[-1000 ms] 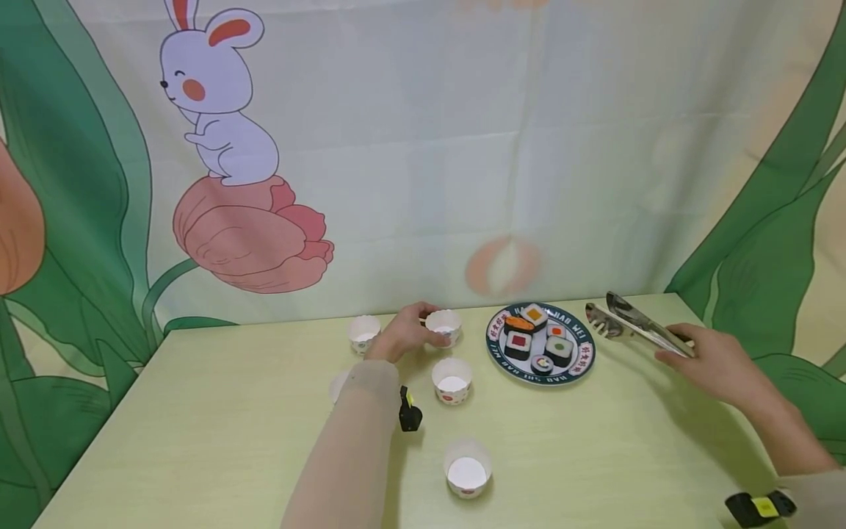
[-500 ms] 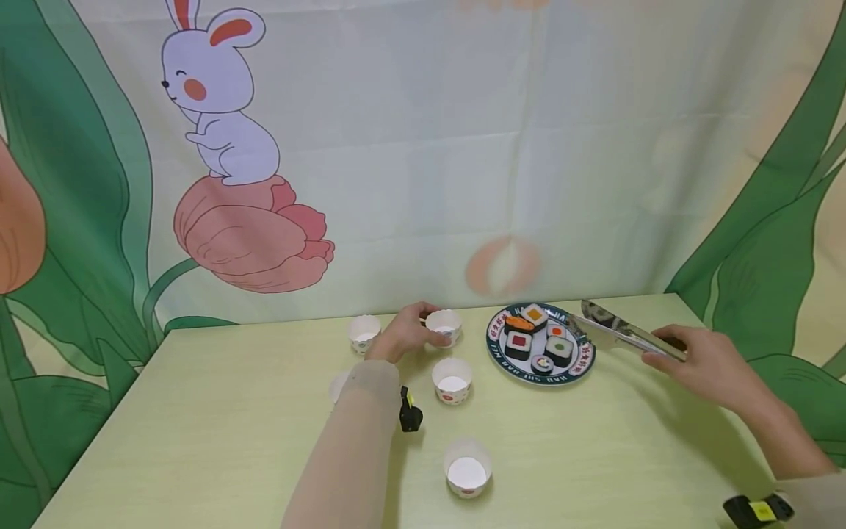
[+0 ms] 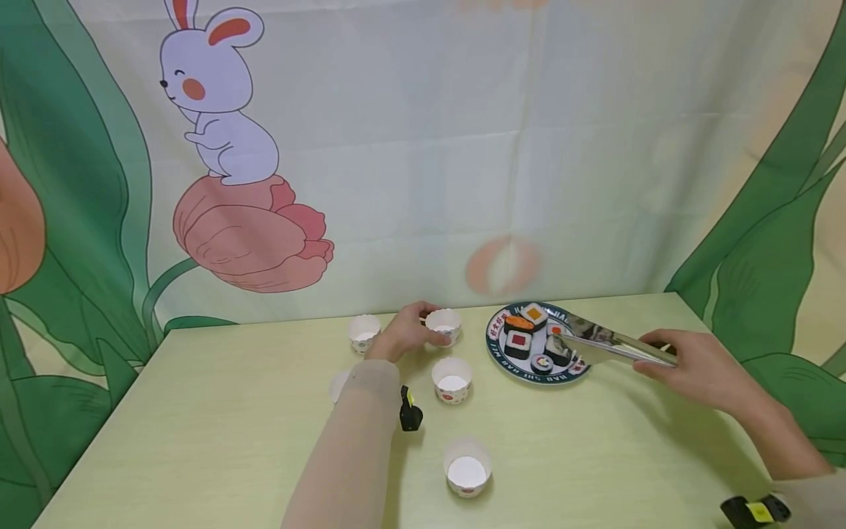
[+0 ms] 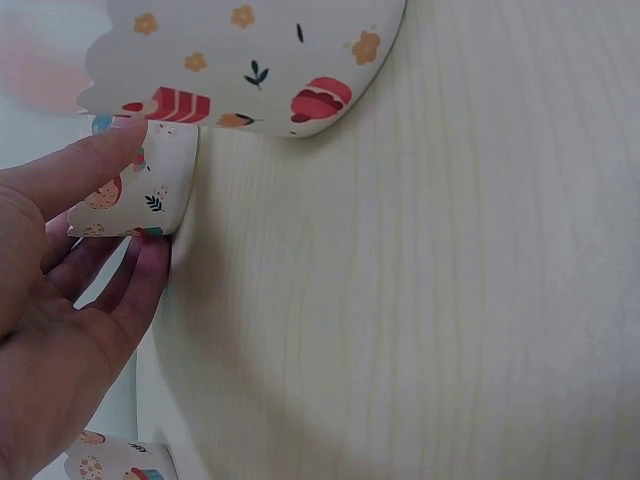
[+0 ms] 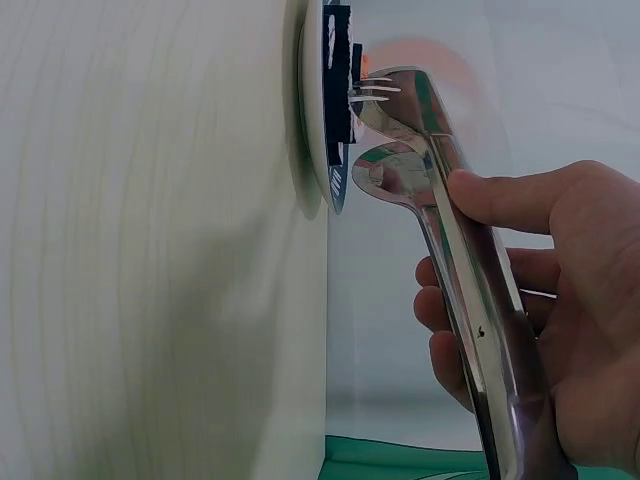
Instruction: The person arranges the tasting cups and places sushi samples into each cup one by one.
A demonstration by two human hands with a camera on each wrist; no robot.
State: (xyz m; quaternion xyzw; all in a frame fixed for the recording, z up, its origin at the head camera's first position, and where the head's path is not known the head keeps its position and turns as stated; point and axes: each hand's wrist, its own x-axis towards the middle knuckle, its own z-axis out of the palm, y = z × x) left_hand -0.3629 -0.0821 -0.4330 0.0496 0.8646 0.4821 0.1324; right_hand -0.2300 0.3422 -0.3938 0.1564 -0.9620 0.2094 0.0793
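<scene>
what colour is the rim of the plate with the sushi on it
The plate rim is dark blue-green with white lettering and white patches; it shows best in the head view.

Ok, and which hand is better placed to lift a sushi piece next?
Probably the right hand: it grips the metal tongs, with their tips close to the sushi on the plate. The left hand is farther from the plate, holding a paper cup.
</scene>
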